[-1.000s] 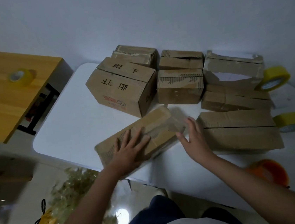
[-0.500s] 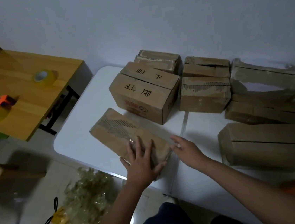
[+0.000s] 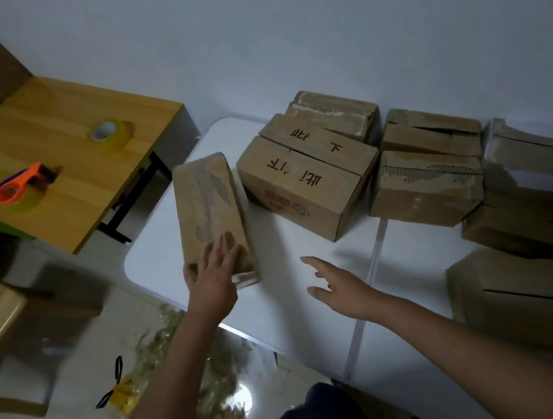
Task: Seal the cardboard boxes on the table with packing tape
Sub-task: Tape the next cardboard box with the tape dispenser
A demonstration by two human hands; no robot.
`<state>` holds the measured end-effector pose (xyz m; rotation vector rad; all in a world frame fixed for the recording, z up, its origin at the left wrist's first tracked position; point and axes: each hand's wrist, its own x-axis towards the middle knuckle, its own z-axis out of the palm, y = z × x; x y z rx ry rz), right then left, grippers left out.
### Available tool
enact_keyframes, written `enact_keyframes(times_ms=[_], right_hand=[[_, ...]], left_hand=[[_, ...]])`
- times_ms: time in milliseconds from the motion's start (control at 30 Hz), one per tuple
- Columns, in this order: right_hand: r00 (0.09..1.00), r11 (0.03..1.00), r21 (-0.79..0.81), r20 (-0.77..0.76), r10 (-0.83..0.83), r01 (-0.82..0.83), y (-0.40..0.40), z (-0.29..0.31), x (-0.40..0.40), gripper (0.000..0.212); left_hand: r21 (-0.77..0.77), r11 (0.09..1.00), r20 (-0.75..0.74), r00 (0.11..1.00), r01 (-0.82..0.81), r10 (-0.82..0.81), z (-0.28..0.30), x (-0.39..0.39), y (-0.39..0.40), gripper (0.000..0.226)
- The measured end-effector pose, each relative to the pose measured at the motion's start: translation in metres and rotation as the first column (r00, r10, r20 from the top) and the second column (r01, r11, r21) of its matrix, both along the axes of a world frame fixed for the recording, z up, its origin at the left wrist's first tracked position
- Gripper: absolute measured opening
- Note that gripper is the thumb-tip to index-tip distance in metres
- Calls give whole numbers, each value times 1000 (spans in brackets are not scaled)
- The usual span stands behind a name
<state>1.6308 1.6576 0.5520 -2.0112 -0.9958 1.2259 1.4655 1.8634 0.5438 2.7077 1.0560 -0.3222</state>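
My left hand (image 3: 212, 278) is pressing flat, fingers spread, on the long box (image 3: 207, 203) lying at the white table's (image 3: 156, 257) left edge, beside the printed box (image 3: 306, 178). My right hand (image 3: 341, 288) is hovering w/ fingers loose, gripping nothing.

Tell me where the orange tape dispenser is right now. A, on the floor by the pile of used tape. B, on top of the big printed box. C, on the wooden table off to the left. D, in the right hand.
C: the orange tape dispenser lies on the wooden table, near a roll of tape, while the right hand is open and holds nothing.
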Motion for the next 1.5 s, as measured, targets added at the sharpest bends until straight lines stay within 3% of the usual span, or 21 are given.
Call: enact_keyframes(times_ms=[67,133,267,433,467,533,633,767,933,1033,1133,1233,1367,1500], right_hand=[[997,997,-6,-2,-74,74,1,0,12,53],[984,984,-33,-3,-176,176,2,2,26,48],[945,944,-57,17,-325,326,5,11,52,42],[899,898,-47,24,-436,437,8,20,67,40],[892,891,-39,18,-451,452,9,21,70,41],[874,874,-20,-7,-486,485,11,24,75,43],[845,849,-19,-87,-528,529,18,28,81,51],[799,832,-11,-271,-536,555,32,31,91,63],[734,767,41,-327,-595,640,27,31,89,57],[693,717,-2,-253,-675,697,15,24,81,47],[726,730,7,-101,-680,684,-2,16,63,36],[742,745,2,83,-665,668,-26,6,46,39],[677,727,65,317,-665,684,-63,-2,26,33],[603,675,113,361,-711,729,-107,-5,7,30]], left_hand=[[-29,993,16,993,-113,113,-1,12,7,60],[-84,984,-20,988,-157,156,-6,26,15,65],[-21,995,-113,989,-102,99,-20,43,59,62],[-58,998,-151,988,-29,20,-13,71,125,52],[-48,998,-111,993,-43,37,-6,82,133,46],[-24,995,127,987,-101,103,14,108,138,44],[-185,978,437,883,-98,171,40,153,121,54],[-492,869,405,870,-52,281,50,193,96,65],[-398,890,383,842,-222,380,31,172,85,56],[-293,917,368,853,-270,369,16,137,64,55],[-303,913,391,838,-273,381,10,101,45,52],[-293,917,419,826,-269,376,4,74,31,45],[-234,954,411,870,-188,272,0,56,-1,44],[-204,973,405,896,-106,183,-2,64,-36,44]])
